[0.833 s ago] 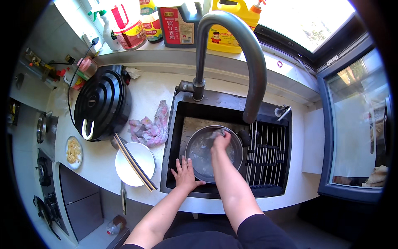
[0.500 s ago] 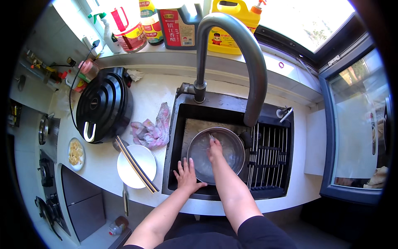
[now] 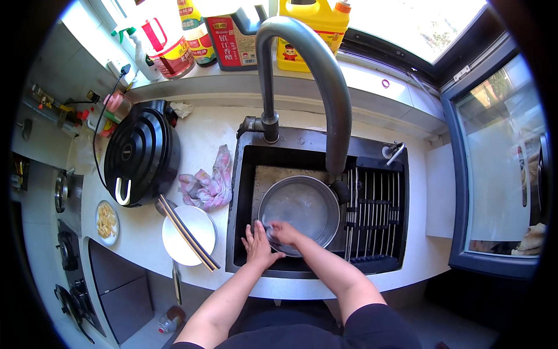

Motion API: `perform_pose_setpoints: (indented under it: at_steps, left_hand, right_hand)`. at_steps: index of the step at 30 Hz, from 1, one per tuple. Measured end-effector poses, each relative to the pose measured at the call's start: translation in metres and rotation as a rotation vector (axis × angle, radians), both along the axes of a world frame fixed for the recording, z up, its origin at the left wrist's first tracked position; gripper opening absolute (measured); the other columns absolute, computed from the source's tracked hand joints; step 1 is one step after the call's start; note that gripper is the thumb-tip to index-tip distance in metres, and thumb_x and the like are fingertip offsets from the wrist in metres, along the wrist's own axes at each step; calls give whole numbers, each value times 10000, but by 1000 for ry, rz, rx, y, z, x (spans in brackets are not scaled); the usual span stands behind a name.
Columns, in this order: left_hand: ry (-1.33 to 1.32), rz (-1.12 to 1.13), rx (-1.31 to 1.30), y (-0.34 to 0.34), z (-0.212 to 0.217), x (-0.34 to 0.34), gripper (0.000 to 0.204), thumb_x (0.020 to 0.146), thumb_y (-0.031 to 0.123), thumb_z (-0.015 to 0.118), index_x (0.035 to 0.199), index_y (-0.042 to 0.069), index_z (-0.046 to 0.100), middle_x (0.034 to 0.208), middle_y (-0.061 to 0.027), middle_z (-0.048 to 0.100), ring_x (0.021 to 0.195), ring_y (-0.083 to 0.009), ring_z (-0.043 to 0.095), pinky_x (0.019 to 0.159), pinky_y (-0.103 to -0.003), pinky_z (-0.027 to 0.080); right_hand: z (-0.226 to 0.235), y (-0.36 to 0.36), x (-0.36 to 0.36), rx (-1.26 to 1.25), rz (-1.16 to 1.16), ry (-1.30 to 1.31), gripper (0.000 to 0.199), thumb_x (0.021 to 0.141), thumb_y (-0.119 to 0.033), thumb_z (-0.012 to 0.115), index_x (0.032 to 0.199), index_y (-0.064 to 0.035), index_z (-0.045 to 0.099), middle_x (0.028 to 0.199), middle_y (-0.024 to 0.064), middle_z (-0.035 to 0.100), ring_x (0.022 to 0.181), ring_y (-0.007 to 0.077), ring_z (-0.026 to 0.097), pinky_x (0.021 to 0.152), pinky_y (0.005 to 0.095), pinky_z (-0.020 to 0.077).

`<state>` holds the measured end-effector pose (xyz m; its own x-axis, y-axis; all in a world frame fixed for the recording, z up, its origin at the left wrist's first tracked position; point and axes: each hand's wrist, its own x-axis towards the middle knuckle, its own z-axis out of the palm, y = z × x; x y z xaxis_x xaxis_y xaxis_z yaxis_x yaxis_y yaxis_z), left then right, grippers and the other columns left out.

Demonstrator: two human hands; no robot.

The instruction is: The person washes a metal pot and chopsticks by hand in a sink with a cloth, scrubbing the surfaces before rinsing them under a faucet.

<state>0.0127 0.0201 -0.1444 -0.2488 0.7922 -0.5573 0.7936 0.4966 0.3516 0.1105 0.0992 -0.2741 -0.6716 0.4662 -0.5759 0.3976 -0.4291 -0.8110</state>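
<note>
Right hand (image 3: 285, 232) has drawn back from the far side to the near rim of the metal bowl (image 3: 302, 209).
Its grip closes on that rim; the bowl sits in the sink (image 3: 247, 174). Left hand (image 3: 258, 247) lies flat, fingers apart, touching the bowl's near-left edge.

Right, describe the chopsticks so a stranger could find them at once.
Start at the black sink and look left along the pale counter to the white plate. The chopsticks lie slantwise across its top, a dark, thin pair; the pink cloth beside them is soft and crumpled.

A white stone countertop (image 3: 203, 131) is seen. On it are laid a black ribbed round lid (image 3: 141, 154), a crumpled pink cloth (image 3: 207, 185) and a white round plate (image 3: 187, 235).
</note>
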Motion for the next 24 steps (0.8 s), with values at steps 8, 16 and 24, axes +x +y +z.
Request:
perform_pose_setpoints:
  at_steps: [8,16,24]
  left_hand:
    - [-1,0,15,-2,-3,-1,1270,511,385,827,1381,-4,-11,1446,-153,136,1340,-355,32,1053,-554,106]
    - [-25,36,-29,0,7,-1,1215,545,365,813,1388,31,4,1458,-122,121,1344,-347,45,1059,-546,115]
    - [123,-499,205,-9,2,-1,585,747,398,630,1273,220,445,1410,-89,277,1340,-315,122,992,-658,88]
  right_hand:
    - [36,39,-51,-480,-1051,363,373,879,-332,521,1218,-180,486,1044,-64,527,900,92,473,864,308,304]
    - [28,4,44,138,755,-527,739,859,-644,218,1253,-74,476,1267,162,477,1191,327,424,1003,379,291]
    - [60,103,71,1469,1866,-1188,567,863,-451,348,1351,-162,349,1444,6,239,1362,208,91,1027,591,-100]
